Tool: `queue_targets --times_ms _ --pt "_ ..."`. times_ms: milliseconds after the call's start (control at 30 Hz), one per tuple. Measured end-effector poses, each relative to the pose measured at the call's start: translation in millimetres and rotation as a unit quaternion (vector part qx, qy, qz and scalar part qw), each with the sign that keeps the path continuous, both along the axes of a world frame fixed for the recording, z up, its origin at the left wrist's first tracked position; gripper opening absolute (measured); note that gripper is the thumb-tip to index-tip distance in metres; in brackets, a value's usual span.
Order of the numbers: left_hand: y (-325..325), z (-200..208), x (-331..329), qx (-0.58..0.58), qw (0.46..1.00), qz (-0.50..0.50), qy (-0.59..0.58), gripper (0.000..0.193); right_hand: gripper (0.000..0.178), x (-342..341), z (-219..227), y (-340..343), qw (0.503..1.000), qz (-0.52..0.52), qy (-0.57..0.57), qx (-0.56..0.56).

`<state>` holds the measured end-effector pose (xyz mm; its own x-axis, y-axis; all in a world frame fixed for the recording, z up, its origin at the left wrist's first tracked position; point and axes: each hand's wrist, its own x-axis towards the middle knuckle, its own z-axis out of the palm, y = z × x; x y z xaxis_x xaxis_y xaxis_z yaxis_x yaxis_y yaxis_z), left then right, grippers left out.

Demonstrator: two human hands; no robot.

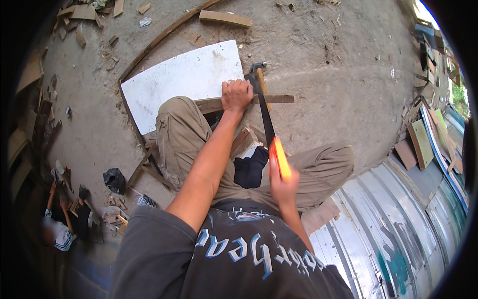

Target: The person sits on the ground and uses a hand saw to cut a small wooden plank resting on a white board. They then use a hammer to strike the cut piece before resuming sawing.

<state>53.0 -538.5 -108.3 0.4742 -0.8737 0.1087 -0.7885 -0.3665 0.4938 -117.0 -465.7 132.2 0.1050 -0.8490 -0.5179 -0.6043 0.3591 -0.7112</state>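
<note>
My right hand (285,188), smeared by motion, grips the orange handle of a handsaw (266,114). The saw's dark blade points away from me and crosses a narrow wooden strip (279,98). My left hand (237,95) is closed over that strip, left of the blade, with its fingers curled on the far side. The strip lies crosswise in front of my bent left knee. Just beyond the blade a hammer (261,79) with a wooden handle and metal head lies partly hidden. A large white board (184,74) rests flat beyond my left hand.
A long curved timber (149,47) and a short plank (225,19) lie on the dirt ground. Wood scraps (82,12) litter the far left. A black plastic bag (114,180) and another person (62,234) are at left. Corrugated metal sheeting (378,234) and leaning boards (420,144) are at right.
</note>
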Motion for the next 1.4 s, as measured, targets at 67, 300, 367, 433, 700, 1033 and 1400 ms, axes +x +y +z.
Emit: queue_targets --times_ms 67,300,367,433,700,1033,1400 --pt "-3.2 1.5 -2.3 0.001 1.000 -0.008 -0.005 0.023 0.033 29.8 -60.4 -34.9 0.999 0.001 -0.009 -0.053" --pt "-1.6 -1.3 2.8 0.014 1.000 0.016 -0.014 0.025 0.017 -27.2 23.3 33.2 1.000 0.016 -0.005 -0.022" --pt "1.9 -1.4 0.5 0.018 1.000 0.010 -0.012 0.024 0.017 -21.0 30.6 37.7 0.998 -0.010 -0.024 -0.050" --pt "-0.4 -1.9 1.4 0.006 1.000 0.002 -0.008 0.023 0.021 -2.7 10.1 5.8 1.000 0.011 -0.001 0.001" --pt "-0.8 -6.7 -0.7 0.017 0.999 0.005 -0.040 0.023 0.024 -3.2 -15.5 8.9 0.998 0.003 -0.020 -0.059" --pt "-10.1 -3.2 2.7 0.042 0.999 0.004 -0.033 0.024 0.035 39.4 -55.8 -51.4 0.999 0.001 -0.032 -0.041" --pt "1.4 -1.5 -2.9 0.010 0.999 -0.026 -0.047 0.024 0.026 11.3 -13.0 -16.2 1.000 0.000 -0.019 -0.009"
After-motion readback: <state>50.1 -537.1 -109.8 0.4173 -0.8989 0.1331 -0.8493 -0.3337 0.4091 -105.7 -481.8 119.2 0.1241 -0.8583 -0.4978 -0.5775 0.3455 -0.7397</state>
